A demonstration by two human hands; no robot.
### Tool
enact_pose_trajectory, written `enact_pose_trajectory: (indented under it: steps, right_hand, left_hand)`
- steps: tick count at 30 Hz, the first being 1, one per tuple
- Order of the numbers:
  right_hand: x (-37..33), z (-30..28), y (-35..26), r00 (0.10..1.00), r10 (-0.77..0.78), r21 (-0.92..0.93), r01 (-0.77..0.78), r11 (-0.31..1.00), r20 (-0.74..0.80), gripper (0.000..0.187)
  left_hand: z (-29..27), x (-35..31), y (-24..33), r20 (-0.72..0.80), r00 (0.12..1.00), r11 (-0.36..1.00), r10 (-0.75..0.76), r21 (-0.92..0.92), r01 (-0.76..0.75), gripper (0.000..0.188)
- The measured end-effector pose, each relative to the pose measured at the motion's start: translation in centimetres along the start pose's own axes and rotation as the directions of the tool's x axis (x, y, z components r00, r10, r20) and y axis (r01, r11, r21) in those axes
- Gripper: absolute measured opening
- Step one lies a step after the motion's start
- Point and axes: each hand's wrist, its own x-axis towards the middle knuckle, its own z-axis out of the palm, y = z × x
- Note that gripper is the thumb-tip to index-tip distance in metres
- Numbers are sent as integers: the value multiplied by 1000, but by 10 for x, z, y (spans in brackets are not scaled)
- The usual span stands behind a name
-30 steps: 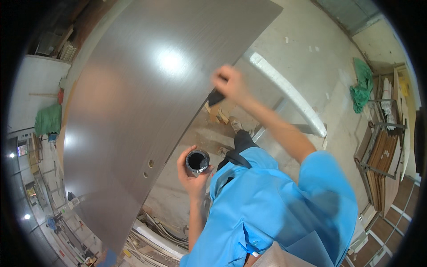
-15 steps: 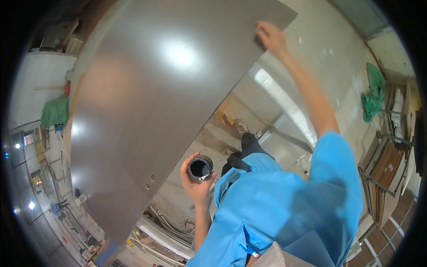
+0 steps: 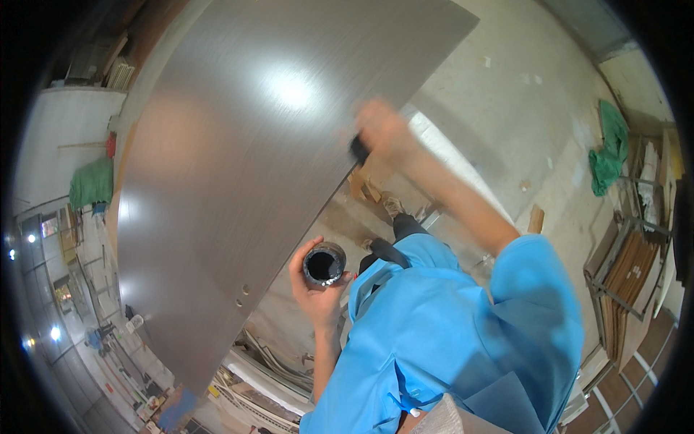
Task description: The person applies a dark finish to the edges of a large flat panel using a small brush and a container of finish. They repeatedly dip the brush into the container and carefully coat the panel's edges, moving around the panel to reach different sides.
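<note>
A large grey-brown door panel (image 3: 217, 181) with a glossy, finely streaked face slants in front of me. Two small holes pierce it close to its lower edge. My left hand (image 3: 316, 298) is wrapped round an open dark cup (image 3: 324, 265), whose inside looks black and whose rim is smeared. The cup is held just off the panel's near edge. At that same edge, higher up, my right hand (image 3: 382, 129) is blurred by motion; it grips a small black pad (image 3: 359, 150) against or just above the panel. Its exact kind is too smeared to make out.
On the floor beyond my right arm lie a white wrapped strip (image 3: 452, 155) and a wood offcut (image 3: 536, 219). Brown boards (image 3: 627, 275) stand in a rack at the right, below a green cloth (image 3: 609, 148). Another green cloth (image 3: 92, 181) hangs at the left.
My right hand has swept with the black pad from the panel's far right corner down and left along its near edge. My left hand and the cup have barely shifted.
</note>
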Motion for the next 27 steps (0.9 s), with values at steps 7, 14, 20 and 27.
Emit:
enact_pose_trajectory:
  steps: [7, 14, 20, 27]
  right_hand:
    - [53, -52, 169, 956, 205, -8, -212, 977, -208, 21]
    - [-16, 47, -23, 988, -140, 32, 142, 989, -67, 23]
    - [-53, 139, -166, 934, -327, 317, 356, 879, -142, 16]
    - [-92, 163, -205, 993, 70, 645, -114, 756, 93, 15]
  left_hand:
    - [-7, -2, -11, -1, 1000, 999, 27, 19, -27, 86]
    - [-12, -10, -30, 14, 1000, 999, 26, -45, -26, 89]
    - [-31, -20, -60, 49, 999, 999, 3, -40, -1, 87]
    - [-58, -41, -101, 44, 997, 998, -62, -27, 63, 85]
